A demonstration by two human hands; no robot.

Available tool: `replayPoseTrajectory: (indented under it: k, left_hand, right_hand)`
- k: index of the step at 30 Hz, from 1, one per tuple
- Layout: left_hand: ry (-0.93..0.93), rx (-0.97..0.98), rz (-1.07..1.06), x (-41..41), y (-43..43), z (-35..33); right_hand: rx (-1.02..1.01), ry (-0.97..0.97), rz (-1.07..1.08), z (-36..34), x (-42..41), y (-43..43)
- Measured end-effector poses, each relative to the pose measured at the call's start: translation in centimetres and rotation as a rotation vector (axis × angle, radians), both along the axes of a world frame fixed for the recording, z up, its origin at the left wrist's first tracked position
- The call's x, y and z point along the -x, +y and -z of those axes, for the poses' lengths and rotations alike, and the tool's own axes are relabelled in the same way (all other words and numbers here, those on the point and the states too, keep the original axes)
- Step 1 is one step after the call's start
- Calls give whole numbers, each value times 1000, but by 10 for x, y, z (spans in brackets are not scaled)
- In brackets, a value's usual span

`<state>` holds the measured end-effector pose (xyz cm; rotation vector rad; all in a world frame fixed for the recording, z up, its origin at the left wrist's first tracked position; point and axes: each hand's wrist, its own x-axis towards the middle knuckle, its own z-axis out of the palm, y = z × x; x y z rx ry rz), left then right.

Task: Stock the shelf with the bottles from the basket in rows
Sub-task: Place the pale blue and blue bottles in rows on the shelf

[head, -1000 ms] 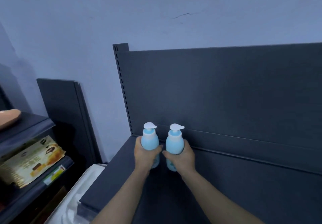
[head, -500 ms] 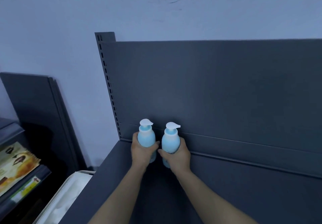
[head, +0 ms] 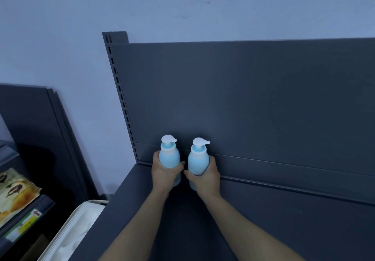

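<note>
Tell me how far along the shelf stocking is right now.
Done: nothing stocked yet; no bottle stands free on the shelf. In hand: the left hand grips the left bottle, the right hand the right bottle, both upright, side by side near the shelf's back left corner. Left: release these two, then fetch more; the white basket at lower left is too cropped to count.

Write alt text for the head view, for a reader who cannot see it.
The left hand grips the left bottle and the right hand the right bottle, both blue, upright, side by side at the dark shelf's back.
</note>
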<state>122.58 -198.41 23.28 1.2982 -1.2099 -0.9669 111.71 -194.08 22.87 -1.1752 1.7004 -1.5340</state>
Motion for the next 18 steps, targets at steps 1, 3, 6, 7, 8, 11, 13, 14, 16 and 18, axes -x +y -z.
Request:
replayPoseTrajectory:
  k: [1, 3, 6, 7, 8, 11, 13, 14, 16, 18]
  left_hand:
    - [0, 2, 9, -1, 0, -1]
    - [-1, 8, 50, -7, 4, -2]
    - [-22, 74, 48, -19, 23, -4]
    - [-48, 124, 8, -22, 35, -9]
    - [-84, 197, -42, -22, 46, -17]
    - [-436, 506, -219, -9, 64, -58]
    - [-830, 679, -247, 12, 64, -88]
    - [-982, 734, -232, 24, 64, -99]
    - [-1100, 789, -187, 46, 69, -115]
    - [-1111, 821, -172, 68, 78, -123]
  right_hand:
    - [-8, 6, -8, 1, 0, -1]
    - [-16, 22, -39, 2, 2, 2]
    - [-38, 91, -79, -3, 12, 20]
    - [-36, 147, -73, -8, 19, 29]
    - [-4, 227, -43, -17, 27, 38]
    - [176, 560, 159, -55, 50, 58]
    - [203, 837, 246, -82, 67, 65]
    - [199, 962, 283, -95, 77, 70]
    - [195, 1123, 375, -117, 99, 83]
    - [174, 1193, 461, -133, 123, 100]
